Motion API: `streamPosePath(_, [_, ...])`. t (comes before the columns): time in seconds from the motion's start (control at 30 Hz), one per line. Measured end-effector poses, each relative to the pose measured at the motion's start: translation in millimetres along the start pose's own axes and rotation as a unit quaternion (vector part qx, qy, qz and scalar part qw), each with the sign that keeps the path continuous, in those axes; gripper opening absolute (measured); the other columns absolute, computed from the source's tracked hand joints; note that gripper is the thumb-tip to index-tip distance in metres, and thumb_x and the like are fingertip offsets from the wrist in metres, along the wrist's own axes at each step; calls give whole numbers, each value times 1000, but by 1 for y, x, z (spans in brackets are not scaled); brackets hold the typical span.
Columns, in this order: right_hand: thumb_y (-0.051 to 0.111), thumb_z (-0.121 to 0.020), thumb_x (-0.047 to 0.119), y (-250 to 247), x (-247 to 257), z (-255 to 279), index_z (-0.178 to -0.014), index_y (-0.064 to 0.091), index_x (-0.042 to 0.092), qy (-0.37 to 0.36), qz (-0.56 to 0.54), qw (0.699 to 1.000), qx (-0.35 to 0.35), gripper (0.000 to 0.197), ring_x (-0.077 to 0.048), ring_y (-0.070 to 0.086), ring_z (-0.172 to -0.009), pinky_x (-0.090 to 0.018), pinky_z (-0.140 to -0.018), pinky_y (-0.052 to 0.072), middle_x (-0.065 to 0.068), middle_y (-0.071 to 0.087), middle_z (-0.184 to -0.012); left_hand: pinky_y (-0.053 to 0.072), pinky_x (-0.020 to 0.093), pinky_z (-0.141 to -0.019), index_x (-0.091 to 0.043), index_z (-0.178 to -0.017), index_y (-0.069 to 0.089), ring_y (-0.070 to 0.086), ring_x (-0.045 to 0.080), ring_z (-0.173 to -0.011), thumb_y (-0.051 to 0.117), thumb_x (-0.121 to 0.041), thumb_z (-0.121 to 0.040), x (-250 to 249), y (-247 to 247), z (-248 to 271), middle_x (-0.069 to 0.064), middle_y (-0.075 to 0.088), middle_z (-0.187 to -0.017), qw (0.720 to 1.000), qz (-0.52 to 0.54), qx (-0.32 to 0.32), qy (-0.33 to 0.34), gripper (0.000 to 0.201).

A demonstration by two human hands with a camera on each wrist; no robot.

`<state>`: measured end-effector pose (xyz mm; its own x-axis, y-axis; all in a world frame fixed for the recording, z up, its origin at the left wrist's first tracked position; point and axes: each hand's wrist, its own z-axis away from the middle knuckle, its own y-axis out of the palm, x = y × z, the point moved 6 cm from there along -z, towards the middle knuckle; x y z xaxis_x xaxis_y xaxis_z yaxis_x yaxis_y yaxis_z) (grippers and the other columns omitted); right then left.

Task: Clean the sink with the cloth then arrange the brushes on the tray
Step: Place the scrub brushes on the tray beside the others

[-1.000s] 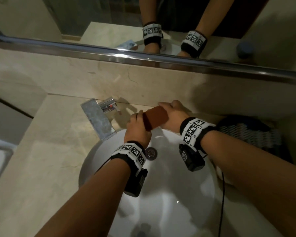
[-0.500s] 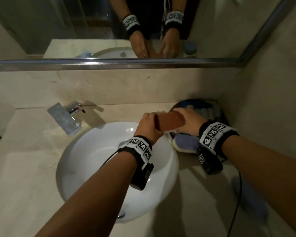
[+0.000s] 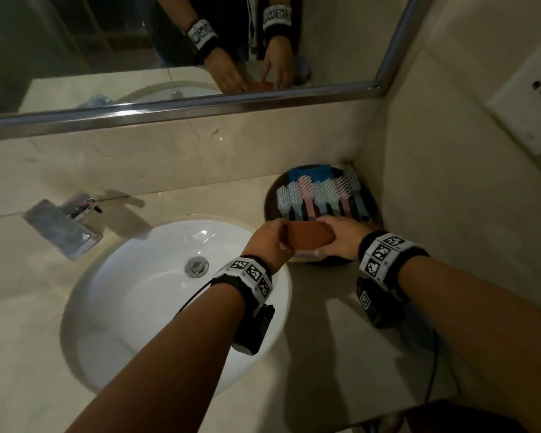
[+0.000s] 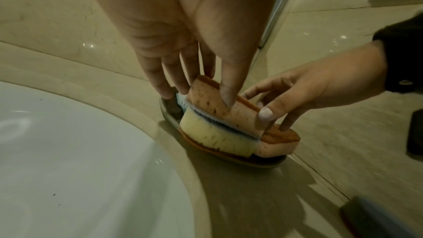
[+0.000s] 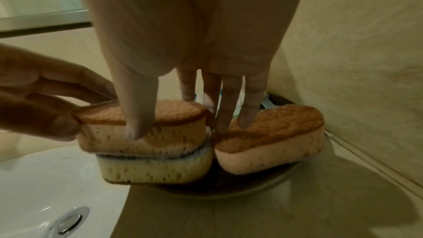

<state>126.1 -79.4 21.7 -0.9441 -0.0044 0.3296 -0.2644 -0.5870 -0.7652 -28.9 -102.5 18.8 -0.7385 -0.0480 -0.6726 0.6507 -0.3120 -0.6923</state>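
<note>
Beige marble walls and a mirror with a steel frame [image 3: 200, 104] close in a dim corner; the bench [image 3: 25, 354] carries a white sink [image 3: 132, 307] on the left and a dark round tray [image 3: 270, 195] far right against the corner. Brushes with pale bristles [image 3: 316, 190] lie in a row on the tray's far half; on its near edge a yellow sponge [image 5: 155, 169] sits with a pink sponge [image 5: 270, 155] beside it. An orange-topped sponge [image 4: 219, 108] rests on the yellow one; the left hand [image 3: 267, 242] pinches its left end between thumb and fingers [image 4: 160, 82], and the right hand [image 3: 338, 237] pinches its right end, thumb on the near face, fingers [image 5: 246, 113] reaching past the far side. No cloth is plainly visible. The sponge looks light, soft and porous, so it should compress under a hard squeeze and may drip if wet; a light hold on the short ends or flat sides seems best. Its perch on the yellow sponge looks tilted and could slide; the brushes appear stiff and best lifted by their handles.
</note>
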Motion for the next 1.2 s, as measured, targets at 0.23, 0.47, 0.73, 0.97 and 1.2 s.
streamPosePath(0.23, [71, -76, 44, -3, -13, 12, -146, 21, 24, 6, 0, 1000, -23, 89, -28, 44, -127, -38, -103, 40, -9, 38, -145, 39, 38, -104, -16, -133, 46, 41, 29, -128, 70, -23, -78, -14, 1, 1, 8, 39, -142, 997, -60, -26, 27, 61])
streamPosePath(0.47, [73, -77, 16, -14, -53, 68, -132, 47, 9, 25, -103, 991, -83, 61, -30, 54, -116, -32, -94, 43, -15, 54, -130, 33, 27, -103, -15, -131, 48, 45, 23, -123, 68, -20, -81, -94, 45, 5, 6, 43, -134, 979, -61, 38, 190, 54])
streamPosePath(0.73, [62, -83, 32, 37, -145, 130, -145, 25, 24, 176, -74, 980, -48, 72, -32, 39, -129, -41, -105, 38, -11, 31, -143, 29, 30, -109, -19, -144, 30, 31, 23, -138, 70, -23, -81, -132, 146, 12, 5, 29, -151, 938, -159, 218, 218, 74])
streamPosePath(0.97, [58, -82, 31, 75, -159, 142, -141, 29, 28, 220, -62, 970, -82, 65, -31, 42, -125, -43, -105, 39, -8, 39, -138, 31, 33, -111, -18, -147, 22, 37, 24, -135, 66, -17, -85, -139, 187, 18, 7, 33, -151, 912, -200, 304, 190, 76])
streamPosePath(1.2, [68, -75, 27, 103, -165, 146, -143, 25, 27, 256, -97, 958, -89, 81, -31, 35, -131, -44, -110, 34, -5, 32, -144, 36, 33, -104, -20, -148, 21, 43, 29, -127, 66, -14, -83, -137, 202, 18, 12, 32, -143, 907, -212, 311, 188, 79])
